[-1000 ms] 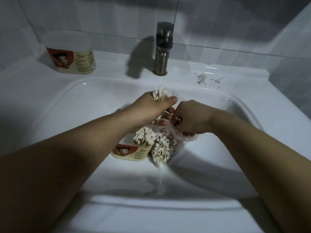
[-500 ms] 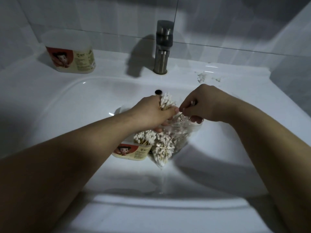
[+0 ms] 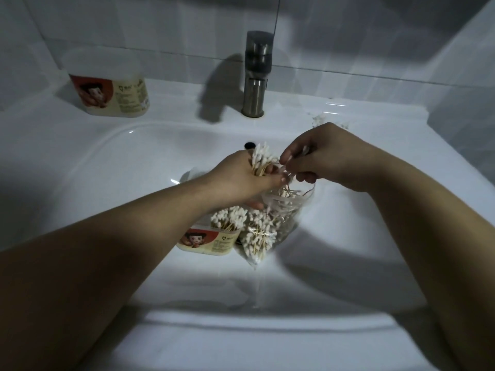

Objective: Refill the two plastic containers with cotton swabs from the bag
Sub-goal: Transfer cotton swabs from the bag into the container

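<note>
My left hand [image 3: 242, 180] grips an upright bunch of cotton swabs [image 3: 262, 159] over the sink basin. My right hand [image 3: 325, 156] pinches a few swabs beside that bunch, fingertips touching it. Below both hands stands a clear plastic bag [image 3: 263, 231] holding many swabs, its mouth open upward. Against the bag's left side is a plastic container [image 3: 207, 241] with a red and cream label, swabs sticking out of its top. A second container [image 3: 107, 84] of the same kind, with its lid on, stands on the sink ledge at the back left.
A metal faucet [image 3: 257, 73] rises at the back middle of the white sink [image 3: 107, 162]. Some loose white bits [image 3: 318, 119] lie on the ledge behind my right hand. Tiled walls close in the back and right.
My right hand rose out of the bag with a few swabs and came up to the bunch in my left hand. My left hand stayed nearly in place.
</note>
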